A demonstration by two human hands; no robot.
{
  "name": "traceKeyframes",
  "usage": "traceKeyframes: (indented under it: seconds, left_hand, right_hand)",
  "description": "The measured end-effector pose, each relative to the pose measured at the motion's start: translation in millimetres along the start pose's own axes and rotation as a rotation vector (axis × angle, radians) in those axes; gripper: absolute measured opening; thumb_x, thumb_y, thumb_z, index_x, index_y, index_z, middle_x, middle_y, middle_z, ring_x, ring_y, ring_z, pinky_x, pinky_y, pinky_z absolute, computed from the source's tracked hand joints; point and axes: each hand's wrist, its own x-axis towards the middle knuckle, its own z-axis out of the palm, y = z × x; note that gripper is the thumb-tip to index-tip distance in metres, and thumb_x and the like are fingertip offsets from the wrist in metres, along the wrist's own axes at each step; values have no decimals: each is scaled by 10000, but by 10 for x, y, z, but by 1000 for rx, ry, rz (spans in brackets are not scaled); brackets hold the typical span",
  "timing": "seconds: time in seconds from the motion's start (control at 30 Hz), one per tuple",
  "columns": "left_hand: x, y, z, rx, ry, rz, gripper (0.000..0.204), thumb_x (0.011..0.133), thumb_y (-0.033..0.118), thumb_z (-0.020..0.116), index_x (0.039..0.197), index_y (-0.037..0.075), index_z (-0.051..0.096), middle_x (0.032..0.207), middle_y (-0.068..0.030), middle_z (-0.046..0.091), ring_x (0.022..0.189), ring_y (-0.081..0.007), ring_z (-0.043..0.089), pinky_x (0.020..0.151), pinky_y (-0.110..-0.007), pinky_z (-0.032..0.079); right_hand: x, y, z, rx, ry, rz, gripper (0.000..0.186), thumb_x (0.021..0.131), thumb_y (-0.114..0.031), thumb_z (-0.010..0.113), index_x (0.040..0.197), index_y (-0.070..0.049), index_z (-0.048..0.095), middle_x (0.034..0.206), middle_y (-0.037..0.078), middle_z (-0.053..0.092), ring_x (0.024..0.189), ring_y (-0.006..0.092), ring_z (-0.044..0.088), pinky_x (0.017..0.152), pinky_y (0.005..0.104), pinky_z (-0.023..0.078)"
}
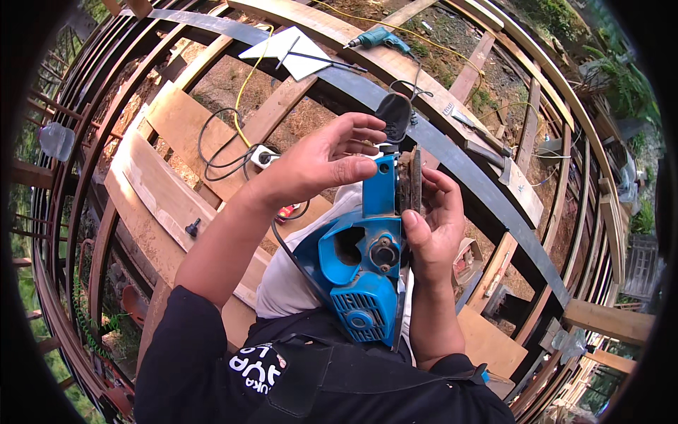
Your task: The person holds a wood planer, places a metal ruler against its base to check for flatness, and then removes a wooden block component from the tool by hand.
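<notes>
A blue electric planer (364, 247) lies across my lap, its vented housing toward my body and its narrow end pointing away. My right hand (434, 226) is closed around its right side, with the thumb in front and the fingers partly hidden behind the sole. Brown dust or shavings cling to that side. At the far end my left hand (328, 155) is raised with fingers apart, its thumb at the planer's top corner. Just beyond the fingertips is a black rounded piece (394, 116), whose kind I cannot make out. A dark cord runs along the planer's left.
Planks and dark metal beams form an open frame over soil. A teal drill (381, 40) and a hammer (492, 157) rest on a board. Left of me are a white socket block (264, 156), a small black knob (193, 227) and a plastic bottle (56, 141).
</notes>
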Motion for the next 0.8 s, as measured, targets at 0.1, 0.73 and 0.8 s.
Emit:
traceKeyframes:
  seconds: [0.1,0.73,0.8]
  left_hand:
    - [186,24,79,10,-110,-74,894,702,490,759,1360,18,380,1271,-140,498,1192,-229,486,1008,-356,386]
    - [173,-42,104,-89,-48,-79,732,737,399,719,1307,23,456,1193,-98,542,1117,-177,510,967,-314,407]
    - [189,-44,122,-92,-65,-73,725,742,390,718,1307,22,453,1192,-95,537,1111,-175,511,964,-312,407]
  right_hand:
    - [-16,6,-23,-19,10,-20,704,704,-303,756,1234,47,452,1112,138,542,1048,203,530,960,344,399]
    - [117,179,-257,883,72,92,531,872,-380,520,1277,-37,513,1221,144,594,1139,294,558,1010,462,407]
    - [126,274,-322,959,10,70,557,898,-425,485,1292,-33,505,1230,158,592,1148,316,553,1007,462,416]
